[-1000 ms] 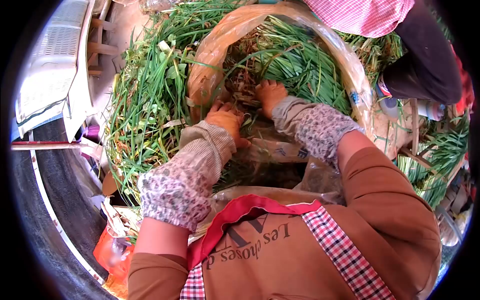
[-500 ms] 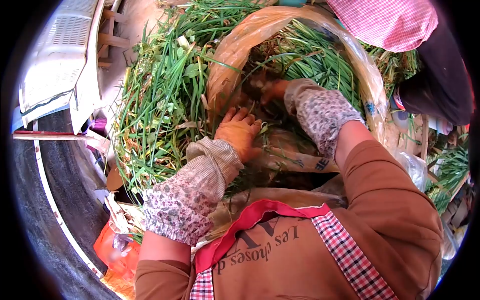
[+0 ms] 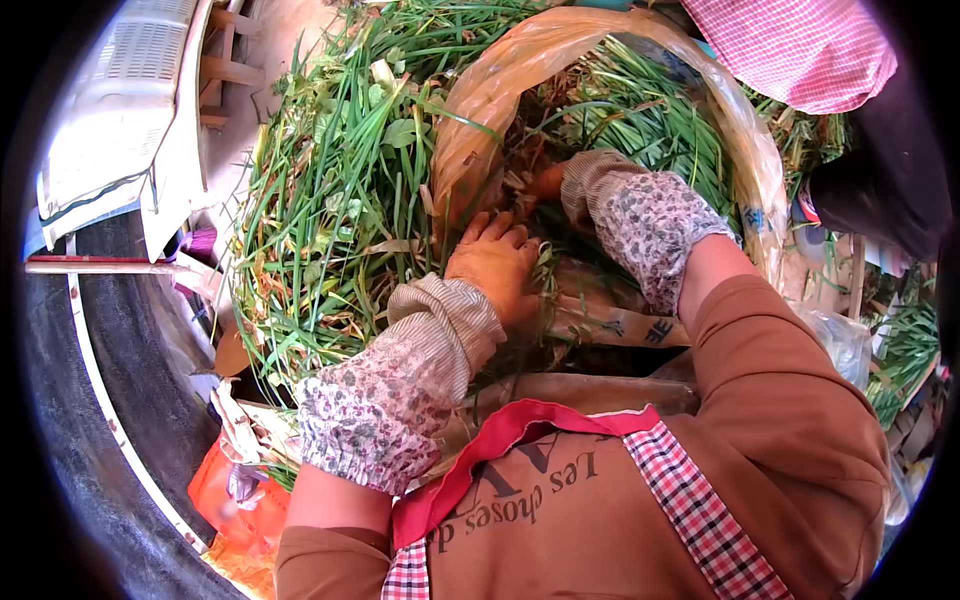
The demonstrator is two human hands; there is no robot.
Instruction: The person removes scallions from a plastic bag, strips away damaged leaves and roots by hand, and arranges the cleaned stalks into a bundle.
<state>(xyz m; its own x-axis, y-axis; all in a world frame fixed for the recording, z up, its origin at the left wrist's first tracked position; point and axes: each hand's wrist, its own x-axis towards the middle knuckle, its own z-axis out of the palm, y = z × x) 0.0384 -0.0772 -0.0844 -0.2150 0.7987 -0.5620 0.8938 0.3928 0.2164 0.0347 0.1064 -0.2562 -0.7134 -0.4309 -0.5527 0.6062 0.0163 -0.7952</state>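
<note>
My left hand [image 3: 495,265], in an orange glove, lies at the near mouth of an orange-tinted plastic bag [image 3: 462,150], its fingers stretched out over loose bits of greenery. My right hand [image 3: 547,182], gloved the same way, reaches into the bag; its fingers are hidden among dark, brownish plant scraps. Long green stalks, which look like chives [image 3: 640,105], fill the far side of the bag. A larger heap of green stalks and leaves [image 3: 340,190] lies to the left, outside the bag. Patterned sleeve covers wrap both my forearms.
Another person in a pink checked garment [image 3: 800,45] is close by at the upper right. A white plastic crate [image 3: 125,110] stands at the upper left. Orange-red plastic [image 3: 240,510] lies at lower left, more green stalks [image 3: 905,345] at right.
My left hand has shifted slightly right, with its fingers still spread. The right hand stays inside the bag, a little lower. The whole view has shifted slightly.
</note>
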